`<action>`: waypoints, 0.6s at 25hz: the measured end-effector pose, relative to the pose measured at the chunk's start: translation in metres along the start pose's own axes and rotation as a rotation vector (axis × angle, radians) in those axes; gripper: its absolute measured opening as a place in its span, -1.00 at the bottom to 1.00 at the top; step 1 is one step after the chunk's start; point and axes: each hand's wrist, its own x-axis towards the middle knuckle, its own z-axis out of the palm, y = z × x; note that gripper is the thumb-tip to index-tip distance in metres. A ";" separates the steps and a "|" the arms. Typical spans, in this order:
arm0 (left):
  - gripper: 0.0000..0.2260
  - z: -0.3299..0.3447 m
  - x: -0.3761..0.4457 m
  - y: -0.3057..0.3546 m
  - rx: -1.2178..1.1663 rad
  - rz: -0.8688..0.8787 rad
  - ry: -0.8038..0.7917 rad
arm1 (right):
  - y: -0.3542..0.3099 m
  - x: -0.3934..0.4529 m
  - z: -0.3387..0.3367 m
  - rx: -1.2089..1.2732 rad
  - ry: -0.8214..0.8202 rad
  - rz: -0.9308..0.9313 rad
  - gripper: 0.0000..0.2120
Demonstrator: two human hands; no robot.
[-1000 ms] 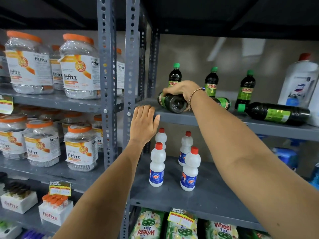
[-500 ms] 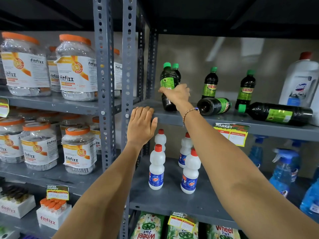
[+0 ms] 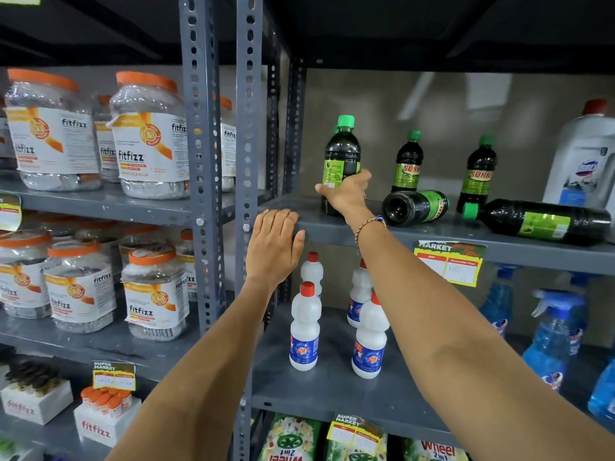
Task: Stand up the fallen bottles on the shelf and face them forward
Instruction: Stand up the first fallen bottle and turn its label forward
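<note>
A dark bottle with a green cap [image 3: 341, 154] stands upright at the left end of the grey shelf [image 3: 332, 229], its back label toward me. My right hand [image 3: 346, 193] grips its lower half. Another green cap peeks out just behind it. Two dark bottles lie on their sides: one [image 3: 414, 207] with its base toward me, and a longer one [image 3: 539, 221] with its cap pointing left. Two more bottles [image 3: 408, 166] [image 3: 479, 173] stand at the back with "SUNNY" labels facing forward. My left hand [image 3: 274, 242] rests flat on the shelf's front left edge.
A large white jug [image 3: 585, 161] stands at the shelf's right end. White red-capped bottles [image 3: 304, 327] and blue spray bottles [image 3: 552, 334] fill the shelf below. Orange-lidded fitfizz jars [image 3: 149, 141] sit left of the grey steel uprights [image 3: 248, 128]. A yellow price tag [image 3: 447, 264] hangs off the shelf edge.
My right hand lifted the fallen bottle from lying to upright at the shelf's left end and slid down to its lower half. The left hand stayed on the shelf edge.
</note>
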 end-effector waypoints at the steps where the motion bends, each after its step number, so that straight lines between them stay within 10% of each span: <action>1: -0.66 0.000 0.000 0.000 0.000 0.001 -0.001 | 0.001 0.000 -0.001 0.043 0.000 0.011 -0.27; 15: -0.65 -0.006 -0.001 0.002 -0.036 -0.029 -0.050 | 0.000 -0.007 -0.007 -0.037 -0.004 0.017 -0.35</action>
